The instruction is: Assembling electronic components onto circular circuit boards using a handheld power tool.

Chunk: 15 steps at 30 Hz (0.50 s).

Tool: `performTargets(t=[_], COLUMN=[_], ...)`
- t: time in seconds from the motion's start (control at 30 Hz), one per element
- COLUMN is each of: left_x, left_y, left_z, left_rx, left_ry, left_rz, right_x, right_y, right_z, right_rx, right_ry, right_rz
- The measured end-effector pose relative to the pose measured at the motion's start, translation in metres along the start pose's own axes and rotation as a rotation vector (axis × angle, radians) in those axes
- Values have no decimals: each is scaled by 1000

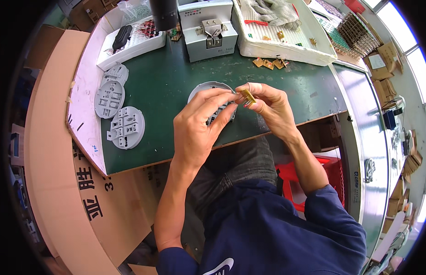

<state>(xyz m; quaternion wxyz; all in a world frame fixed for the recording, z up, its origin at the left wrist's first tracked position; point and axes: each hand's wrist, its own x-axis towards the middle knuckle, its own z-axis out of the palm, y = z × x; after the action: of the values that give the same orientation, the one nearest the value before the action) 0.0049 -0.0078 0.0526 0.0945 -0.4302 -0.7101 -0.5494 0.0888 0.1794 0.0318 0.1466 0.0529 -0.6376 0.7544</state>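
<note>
My left hand (197, 126) holds a round grey plastic base (208, 88) tilted up over the green table (171, 78); its fingers cover most of the part. My right hand (270, 107) pinches a small brass metal piece (247, 97) between thumb and forefinger, right at the base's right edge. Fingertips of both hands meet around the brass piece. To the left lie three more grey round bases (126, 128), flat on the table's white edge strip.
A grey machine (208, 34) stands at the back centre. A white foam tray (286, 43) with gloves and small parts sits back right, with loose brass pieces (270, 63) before it. Another white tray (130, 39) holds red-wired parts back left. Cardboard sheets lean at left.
</note>
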Motion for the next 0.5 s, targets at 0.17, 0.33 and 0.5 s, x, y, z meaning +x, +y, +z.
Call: performTargets(t=[0.17,0.33,0.5], left_x=[0,0,0], left_y=[-2,-1,2], left_z=[4,8,8], left_rx=[-6,44,69], left_ry=[23,87,101], left_rz=[14,44,27], right_x=[-1,-1,-1], right_y=[4,6,8], right_z=[0,1,2], right_rx=[1,2,-10], right_ry=[5,9,5], right_rz=[-8,9,14])
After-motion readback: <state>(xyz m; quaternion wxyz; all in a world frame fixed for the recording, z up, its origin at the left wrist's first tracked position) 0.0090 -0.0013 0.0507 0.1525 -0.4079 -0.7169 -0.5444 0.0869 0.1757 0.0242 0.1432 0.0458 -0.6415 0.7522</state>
